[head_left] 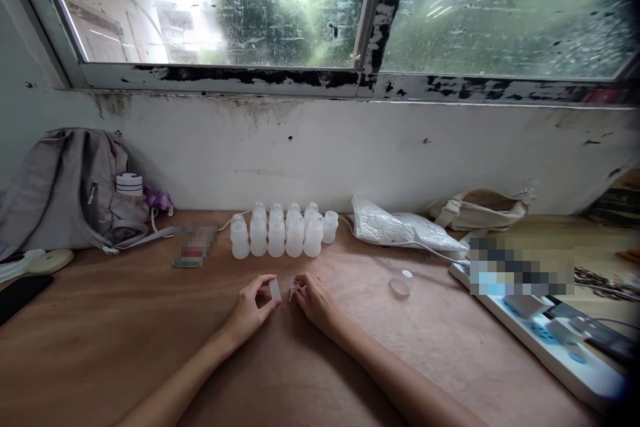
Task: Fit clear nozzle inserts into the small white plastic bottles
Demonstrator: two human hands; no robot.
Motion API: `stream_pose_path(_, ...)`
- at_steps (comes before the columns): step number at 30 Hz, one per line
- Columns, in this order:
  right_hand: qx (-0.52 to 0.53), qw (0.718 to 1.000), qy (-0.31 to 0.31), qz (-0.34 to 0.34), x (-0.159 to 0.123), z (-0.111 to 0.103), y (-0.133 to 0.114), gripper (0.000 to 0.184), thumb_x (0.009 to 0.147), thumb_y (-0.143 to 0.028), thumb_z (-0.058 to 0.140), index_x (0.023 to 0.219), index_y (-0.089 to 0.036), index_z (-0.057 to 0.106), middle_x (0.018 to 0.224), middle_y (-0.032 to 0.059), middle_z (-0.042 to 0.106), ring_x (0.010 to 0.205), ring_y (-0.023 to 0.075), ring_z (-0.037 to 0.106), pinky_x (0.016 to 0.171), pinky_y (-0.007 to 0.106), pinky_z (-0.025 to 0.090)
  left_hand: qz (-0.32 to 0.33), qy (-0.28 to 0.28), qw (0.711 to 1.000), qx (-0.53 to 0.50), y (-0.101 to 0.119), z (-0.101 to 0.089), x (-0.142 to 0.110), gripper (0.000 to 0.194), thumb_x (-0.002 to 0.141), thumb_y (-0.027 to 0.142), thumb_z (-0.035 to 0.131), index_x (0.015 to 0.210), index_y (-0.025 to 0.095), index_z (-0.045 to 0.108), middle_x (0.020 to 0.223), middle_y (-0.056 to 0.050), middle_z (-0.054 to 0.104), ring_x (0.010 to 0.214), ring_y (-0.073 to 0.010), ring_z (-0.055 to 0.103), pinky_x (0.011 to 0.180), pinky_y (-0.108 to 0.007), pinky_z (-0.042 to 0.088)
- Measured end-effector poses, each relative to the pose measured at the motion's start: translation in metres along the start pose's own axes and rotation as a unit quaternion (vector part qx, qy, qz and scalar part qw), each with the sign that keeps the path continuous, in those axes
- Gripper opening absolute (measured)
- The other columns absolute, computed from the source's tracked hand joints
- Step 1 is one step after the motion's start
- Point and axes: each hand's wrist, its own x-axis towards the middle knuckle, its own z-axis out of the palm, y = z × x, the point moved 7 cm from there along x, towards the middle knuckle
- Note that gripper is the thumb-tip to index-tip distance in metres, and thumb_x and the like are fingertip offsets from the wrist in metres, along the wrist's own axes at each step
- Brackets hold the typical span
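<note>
- Head view: a translucent cap (275,289) is pinched by the left hand (246,310), a clear fitting (291,288) by the right hand (317,300).
- Light fingertip pressure is best kept.

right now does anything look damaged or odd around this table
The window frame looks damaged, its paint worn off in dark patches, and the wall just below is stained. At the right end of the bottles, one bottle seems to lack the clear top the others have.
</note>
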Motion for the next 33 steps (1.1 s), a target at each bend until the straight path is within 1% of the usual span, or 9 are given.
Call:
stream_pose_path(5,0.022,0.998,0.030,-0.044,-0.005,-0.007,-0.013,0.022,0.084,-0.017,0.041,0.103,-0.020,0.051,0.091,0.0089,0.058,0.081,0.0206,0.053,0.073,0.035,0.043,-0.028,-0.009,0.999,-0.038,-0.001,0.007,-0.005,0.037,0.070,0.030,0.063,0.103,0.019,0.052,0.099,-0.005,0.064,0.084,-0.0181,0.063,0.079,-0.032,0.051)
stream_pose_path(9,-0.006,0.992,0.003,-0.127,-0.009,-0.006,-0.035,0.024,0.086,-0.017,0.036,0.104,-0.018,0.052,0.086,0.0094,0.058,0.079,0.0209,0.051,0.071,0.035,0.043,-0.022,-0.027,0.994,-0.101,-0.004,0.016,-0.008,0.032,0.069,0.025,0.064,0.097,0.018,0.050,0.098,-0.005,0.064,0.089,-0.0179,0.062,0.083,-0.032,0.050)
stream_pose_path(15,0.045,0.982,0.003,-0.184,-0.019,-0.010,-0.055,0.038,0.076,-0.008,0.042,0.113,-0.016,0.044,0.087,0.0089,0.056,0.078,0.0200,0.050,0.071,0.034,0.044,-0.003,-0.021,0.993,-0.118,-0.006,0.016,-0.007,0.034,0.069,0.017,0.062,0.099,0.019,0.047,0.102,-0.006,0.061,0.095,-0.0180,0.060,0.086,-0.033,0.049)
stream_pose_path(18,0.157,0.979,0.041,-0.128,-0.017,-0.018,-0.048,0.037,0.075,-0.009,0.045,0.111,-0.018,0.045,0.092,0.0078,0.056,0.081,0.0180,0.052,0.074,0.032,0.045,0.011,-0.003,0.996,-0.086,-0.003,0.011,-0.007,0.040,0.070,0.019,0.061,0.107,0.021,0.045,0.108,-0.007,0.058,0.101,-0.0191,0.057,0.089,-0.034,0.046)
stream_pose_path(21,0.287,0.956,0.066,0.001,-0.010,-0.019,-0.029,0.029,0.077,-0.015,0.047,0.106,-0.018,0.047,0.091,0.0060,0.056,0.076,0.0153,0.054,0.070,0.030,0.046,0.047,-0.001,0.998,-0.034,0.006,0.008,-0.008,0.041,0.073,0.022,0.059,0.112,0.024,0.045,0.115,-0.006,0.056,0.110,-0.0205,0.051,0.095,-0.036,0.040)
stream_pose_path(24,0.459,0.880,-0.013,0.122,-0.006,0.003,-0.018,0.023,0.080,-0.024,0.048,0.101,-0.016,0.050,0.076,0.0029,0.058,0.061,0.0124,0.054,0.054,0.026,0.046,0.092,-0.010,0.996,-0.011,0.015,0.008,-0.010,0.040,0.077,0.020,0.054,0.116,0.026,0.045,0.121,-0.006,0.051,0.116,-0.0207,0.045,0.099,-0.037,0.035)
stream_pose_path(27,0.559,0.810,-0.055,0.170,-0.005,0.016,-0.016,0.021,0.075,-0.029,0.055,0.091,-0.014,0.053,0.067,0.0004,0.057,0.052,0.0102,0.052,0.048,0.023,0.044,0.085,-0.001,0.996,0.029,0.015,0.008,-0.010,0.040,0.079,0.020,0.050,0.117,0.029,0.047,0.115,-0.006,0.050,0.106,-0.0199,0.050,0.090,-0.035,0.042)
stream_pose_path(30,0.571,0.802,-0.023,0.172,-0.004,0.014,-0.013,0.022,0.070,-0.028,0.063,0.086,-0.015,0.053,0.070,0.0000,0.058,0.053,0.0099,0.054,0.050,0.023,0.046,0.044,0.005,0.998,0.044,0.011,0.009,-0.009,0.040,0.080,0.024,0.050,0.120,0.030,0.046,0.098,-0.004,0.051,0.080,-0.0148,0.055,0.068,-0.027,0.048)
stream_pose_path(33,0.562,0.809,-0.004,0.171,-0.005,0.010,-0.012,0.022,0.070,-0.029,0.063,0.085,-0.015,0.052,0.074,0.0006,0.059,0.057,0.0107,0.056,0.052,0.024,0.048,0.020,-0.007,1.000,0.008,0.011,0.012,-0.008,0.041,0.080,0.027,0.050,0.120,0.026,0.045,0.094,-0.003,0.055,0.069,-0.0121,0.053,0.064,-0.024,0.046)
